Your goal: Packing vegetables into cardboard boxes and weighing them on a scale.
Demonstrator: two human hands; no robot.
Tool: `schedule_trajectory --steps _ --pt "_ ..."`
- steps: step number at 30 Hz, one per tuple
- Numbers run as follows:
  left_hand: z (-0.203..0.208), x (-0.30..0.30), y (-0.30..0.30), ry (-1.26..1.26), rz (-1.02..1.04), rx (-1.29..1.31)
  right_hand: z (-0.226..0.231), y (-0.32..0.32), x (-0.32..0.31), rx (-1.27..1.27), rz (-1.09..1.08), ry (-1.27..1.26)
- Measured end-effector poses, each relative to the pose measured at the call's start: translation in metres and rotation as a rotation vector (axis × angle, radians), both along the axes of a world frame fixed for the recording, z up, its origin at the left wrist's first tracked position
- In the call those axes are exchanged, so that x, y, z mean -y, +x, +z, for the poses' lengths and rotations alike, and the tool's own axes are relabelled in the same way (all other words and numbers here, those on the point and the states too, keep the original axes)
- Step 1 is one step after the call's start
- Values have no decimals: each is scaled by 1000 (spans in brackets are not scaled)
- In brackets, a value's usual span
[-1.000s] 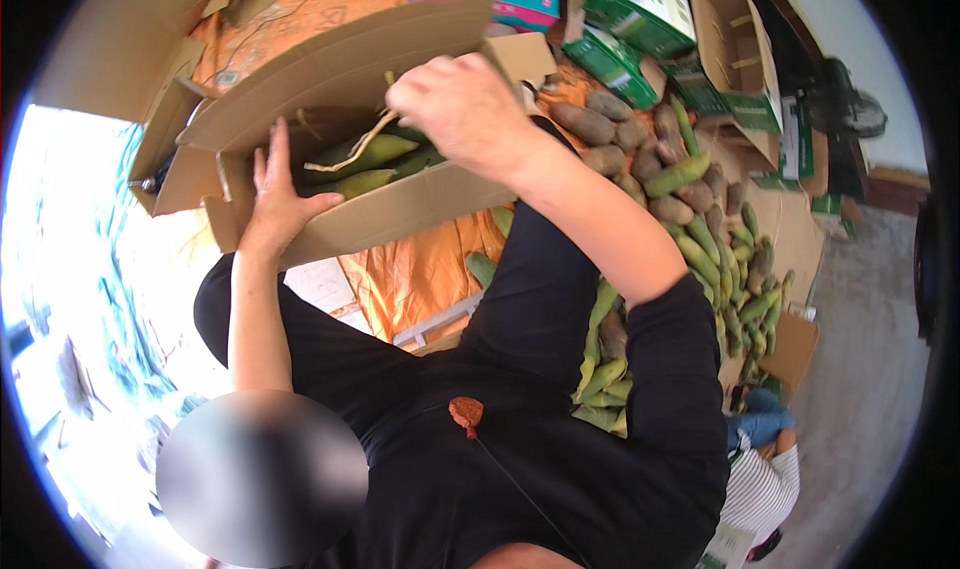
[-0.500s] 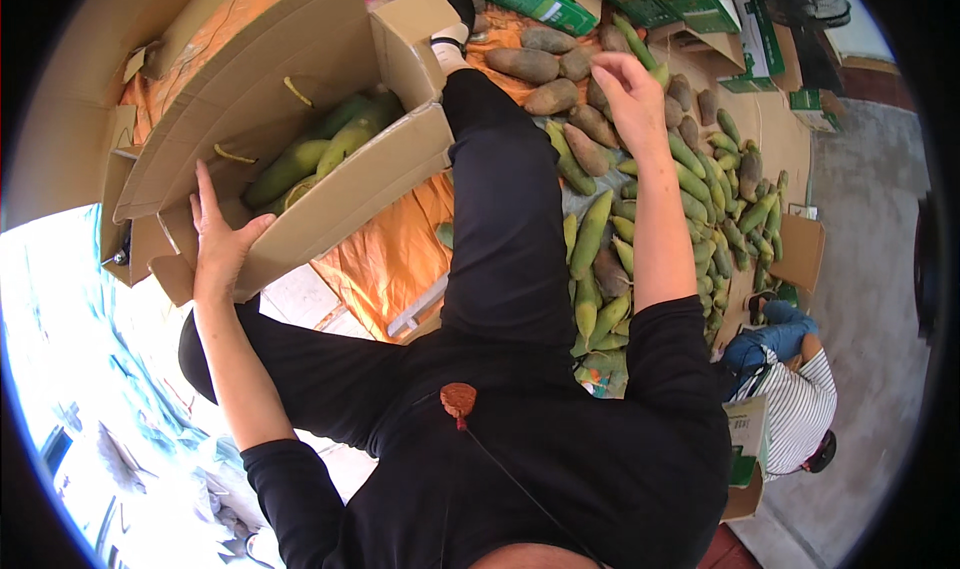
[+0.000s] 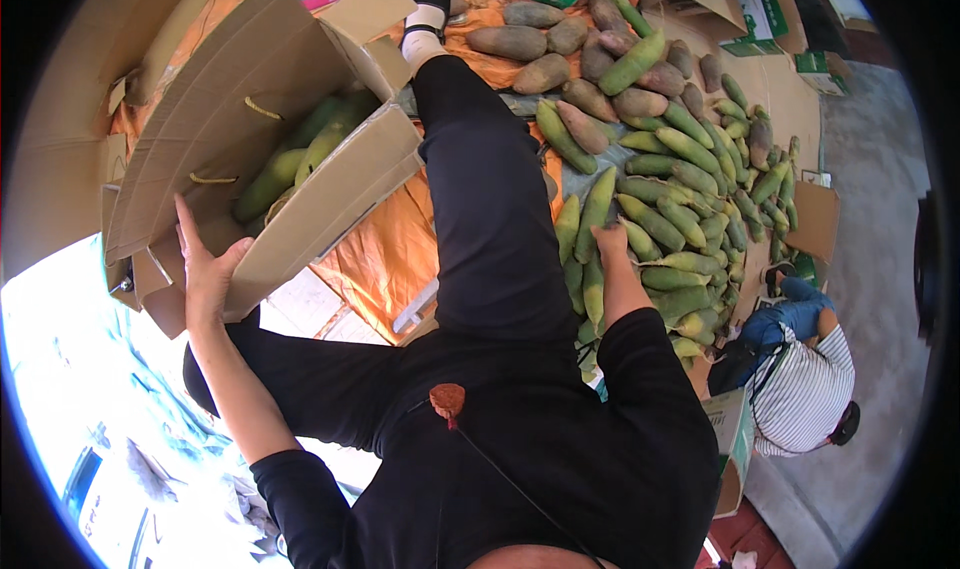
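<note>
Cardboard box [image 3: 300,209], mango pile [image 3: 680,189], orange sheet [image 3: 385,259]

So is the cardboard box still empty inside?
No, the cardboard box already has several long green fruits lying in it, while the left hand presses flat against its side.

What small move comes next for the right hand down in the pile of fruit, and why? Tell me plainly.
Probably close the right hand around one long green fruit and lift it toward the open brown cardboard box. That hand rests on the fruit pile, its grip hidden, while the left hand braces the box's flap, and the box already holds a few similar green fruits.
</note>
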State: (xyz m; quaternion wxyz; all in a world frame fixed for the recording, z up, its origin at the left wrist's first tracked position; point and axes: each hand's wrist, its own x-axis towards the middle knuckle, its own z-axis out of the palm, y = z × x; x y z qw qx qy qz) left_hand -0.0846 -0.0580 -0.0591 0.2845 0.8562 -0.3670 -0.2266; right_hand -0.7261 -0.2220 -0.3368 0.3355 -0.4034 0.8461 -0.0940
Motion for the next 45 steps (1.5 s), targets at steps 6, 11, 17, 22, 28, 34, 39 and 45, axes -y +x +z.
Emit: schedule_trajectory --steps 6,11,17,22,28,34,39,45 --pt "8 -13 4 -11 26 18 -5 45 -25 70 -269 159" --pt "11 3 -4 37 40 -7 -12 12 -20 80 -217 110" --pt "21 -4 -5 73 118 -72 46 48 3 526 -400 343" --pt "21 -4 -5 62 126 -84 84 55 15 872 -565 277" --pt "14 -5 -2 14 63 -17 142 61 25 992 -382 160" --pt "19 -7 -4 36 87 -36 232 101 60 1024 71 -58" --pt "7 -12 2 31 41 46 318 171 102 1003 484 -88" --pt "5 -14 2 43 26 91 387 303 129 987 994 38"
